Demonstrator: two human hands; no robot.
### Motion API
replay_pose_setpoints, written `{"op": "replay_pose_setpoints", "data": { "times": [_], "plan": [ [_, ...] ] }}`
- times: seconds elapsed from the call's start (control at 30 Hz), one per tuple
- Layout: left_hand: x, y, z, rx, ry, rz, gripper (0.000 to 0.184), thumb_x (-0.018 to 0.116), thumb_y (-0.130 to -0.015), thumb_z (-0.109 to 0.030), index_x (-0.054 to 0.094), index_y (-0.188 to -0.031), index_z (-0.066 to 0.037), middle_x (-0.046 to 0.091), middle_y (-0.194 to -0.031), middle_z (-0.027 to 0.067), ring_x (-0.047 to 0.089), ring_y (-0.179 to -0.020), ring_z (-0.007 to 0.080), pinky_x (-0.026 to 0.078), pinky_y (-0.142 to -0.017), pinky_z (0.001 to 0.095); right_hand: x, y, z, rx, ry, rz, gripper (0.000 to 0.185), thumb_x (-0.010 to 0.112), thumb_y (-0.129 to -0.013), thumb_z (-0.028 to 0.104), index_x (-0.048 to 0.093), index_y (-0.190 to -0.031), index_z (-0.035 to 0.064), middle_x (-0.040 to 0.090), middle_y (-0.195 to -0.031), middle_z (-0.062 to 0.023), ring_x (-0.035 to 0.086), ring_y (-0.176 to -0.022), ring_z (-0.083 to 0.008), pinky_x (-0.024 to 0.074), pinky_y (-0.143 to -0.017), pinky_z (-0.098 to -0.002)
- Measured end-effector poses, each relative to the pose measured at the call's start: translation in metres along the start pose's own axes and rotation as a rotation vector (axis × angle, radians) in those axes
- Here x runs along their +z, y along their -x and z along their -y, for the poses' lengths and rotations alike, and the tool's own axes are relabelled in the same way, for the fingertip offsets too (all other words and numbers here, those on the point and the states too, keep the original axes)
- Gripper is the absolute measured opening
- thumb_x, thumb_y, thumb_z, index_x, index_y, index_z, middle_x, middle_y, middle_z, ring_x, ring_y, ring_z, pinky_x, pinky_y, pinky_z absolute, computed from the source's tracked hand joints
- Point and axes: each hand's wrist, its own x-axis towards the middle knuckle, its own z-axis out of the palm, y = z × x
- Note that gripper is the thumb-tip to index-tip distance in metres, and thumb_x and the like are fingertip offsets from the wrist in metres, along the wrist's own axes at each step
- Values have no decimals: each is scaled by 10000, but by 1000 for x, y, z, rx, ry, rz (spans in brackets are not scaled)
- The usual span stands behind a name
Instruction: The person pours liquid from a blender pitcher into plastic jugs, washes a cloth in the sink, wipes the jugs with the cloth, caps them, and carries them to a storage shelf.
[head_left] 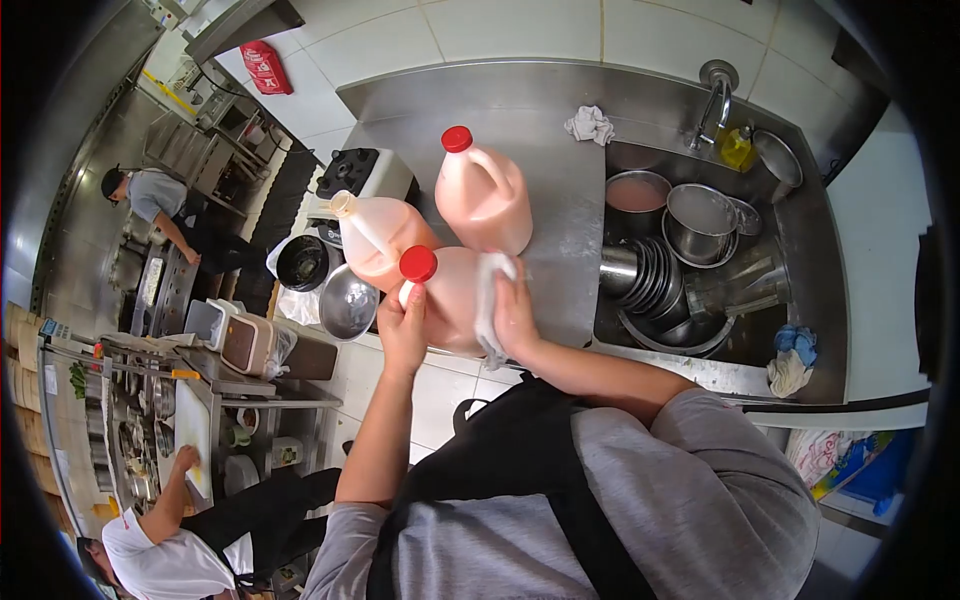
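A plastic jug of pale pink liquid with a red cap is tilted at the counter's front edge. My left hand is closed round it near the neck, just below the cap. Against the jug's side, my right hand presses a white cloth, fingers closed on it. Behind stands a second red-capped jug, upright on the steel counter. To its left is an uncapped jug, also with pink liquid.
A sink at right holds stacked pots and bowls under a faucet. A crumpled cloth lies by it. A blender base and steel bowl are at left. Two people work further left.
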Motion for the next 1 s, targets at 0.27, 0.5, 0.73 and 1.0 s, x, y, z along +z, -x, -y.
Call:
{"op": "replay_pose_setpoints", "data": {
  "times": [0.27,0.5,0.73,1.0],
  "plan": [
    [17,44,0,187,-256,-50,336,305,-1014,-229,479,-1158,20,463,-1062,146,449,-998,237,358,-903,337,18,-11,40,-669,475,256,481,635,-781,58,392,-1195,19,453,-1313,-202,442,-1211,-382,340,-1018,-449],
    [-5,42,-2,308,-402,-34,227,454,-952,-163,555,-1037,22,447,-995,158,418,-975,280,341,-893,369,19,-11,41,-655,630,294,671,728,-714,104,376,-1282,49,405,-1361,-188,388,-1267,-381,307,-1047,-468],
    [-27,42,12,292,-346,-26,76,632,-820,-47,617,-891,-23,473,-913,110,463,-879,245,405,-772,328,0,7,12,-520,526,216,659,698,-785,116,331,-1325,26,416,-1348,-215,395,-1277,-346,330,-1040,-394],
    [-49,68,42,55,-288,-21,242,657,-809,-38,584,-1031,-103,432,-1086,89,476,-852,165,445,-737,293,-2,-66,32,-482,257,-256,397,629,-846,96,440,-1192,47,509,-1155,-175,503,-1083,-303,397,-934,-389]
  ]
}}
